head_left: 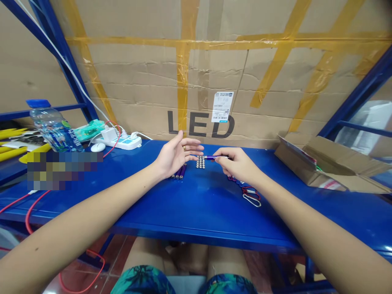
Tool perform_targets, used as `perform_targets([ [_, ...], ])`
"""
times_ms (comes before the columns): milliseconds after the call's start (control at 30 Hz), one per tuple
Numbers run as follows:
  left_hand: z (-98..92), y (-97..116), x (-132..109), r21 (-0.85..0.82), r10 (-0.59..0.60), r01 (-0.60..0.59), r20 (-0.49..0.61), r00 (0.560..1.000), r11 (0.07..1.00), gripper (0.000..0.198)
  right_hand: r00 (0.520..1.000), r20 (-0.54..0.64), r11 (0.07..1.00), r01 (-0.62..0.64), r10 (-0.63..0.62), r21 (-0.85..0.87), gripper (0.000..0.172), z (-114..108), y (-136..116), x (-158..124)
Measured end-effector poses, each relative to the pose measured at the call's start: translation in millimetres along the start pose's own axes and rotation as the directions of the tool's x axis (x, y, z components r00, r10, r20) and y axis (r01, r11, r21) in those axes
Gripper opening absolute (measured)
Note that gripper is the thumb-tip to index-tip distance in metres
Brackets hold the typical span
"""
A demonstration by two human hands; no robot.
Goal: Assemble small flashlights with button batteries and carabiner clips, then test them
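My right hand (234, 162) is closed round a slim purple metal tube (211, 157), probably a small flashlight, held level with its end pointing left. Just under that end sits a block of small silver button cells (200, 162) in rows on the blue table. My left hand (180, 153) is open, fingers stretched toward the tube's end, palm turned inward; nothing shows in it. Below the left palm lie several purple tubes (179, 173) side by side, partly covered by the hand. Near my right wrist lie several coloured carabiners (251, 197), partly hidden by the forearm.
An open cardboard box (309, 167) stands at the right. On the left are a water bottle (52, 126), a white power strip (125, 141), a white mouse-like object (98, 147) and red cables (33, 208). A large LED carton (147, 90) walls off the table's back.
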State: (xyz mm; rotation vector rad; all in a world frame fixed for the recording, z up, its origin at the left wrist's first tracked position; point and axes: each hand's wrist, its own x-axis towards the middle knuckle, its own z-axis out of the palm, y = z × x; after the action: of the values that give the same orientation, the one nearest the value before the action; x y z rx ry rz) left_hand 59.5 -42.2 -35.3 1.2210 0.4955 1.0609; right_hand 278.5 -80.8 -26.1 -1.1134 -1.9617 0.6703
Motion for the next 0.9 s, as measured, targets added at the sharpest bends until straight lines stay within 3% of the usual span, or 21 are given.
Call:
perform_targets([
  [567,0.4,0.6,-0.4,0.011,-0.004,0.004,0.009,1.000,1.000,0.060,1.000,-0.003,1.000,0.001,-0.001,-0.011,0.020,0.0,-0.4,-0.5],
  [900,0.1,0.5,0.8,0.005,-0.007,0.007,0.008,1.000,1.000,0.061,0.995,-0.083,0.998,-0.052,0.049,-0.027,0.018,-1.5,-0.8,-0.1],
])
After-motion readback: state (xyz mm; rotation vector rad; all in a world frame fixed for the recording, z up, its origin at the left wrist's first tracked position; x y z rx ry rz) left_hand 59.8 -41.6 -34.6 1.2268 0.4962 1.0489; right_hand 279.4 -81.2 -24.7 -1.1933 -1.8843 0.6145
